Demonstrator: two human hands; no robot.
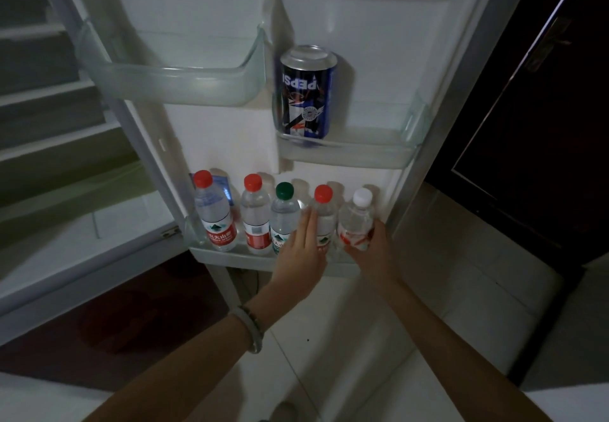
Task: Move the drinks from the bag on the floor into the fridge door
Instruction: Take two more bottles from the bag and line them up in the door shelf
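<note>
The open fridge door's bottom shelf (pixel 230 255) carries a row of several water bottles. From the left stand two red-capped bottles (pixel 214 214), (pixel 255 215), a green-capped one (pixel 283 214), another red-capped one (pixel 324 217) and a white-capped bottle (pixel 357 220) at the right end. My right hand (pixel 372 250) grips the white-capped bottle from below and the right. My left hand (pixel 301 250) lies flat, fingers together, against the green-capped and red-capped bottles. A blue Pepsi can (pixel 306 92) stands upside down in the middle right door shelf (pixel 346 151). The bag is out of view.
An empty clear door bin (pixel 171 82) hangs at the upper left. The fridge interior with its shelves (pixel 49 144) lies to the left. A dark wooden door (pixel 543 125) stands to the right. Pale floor tiles (pixel 445 306) spread below.
</note>
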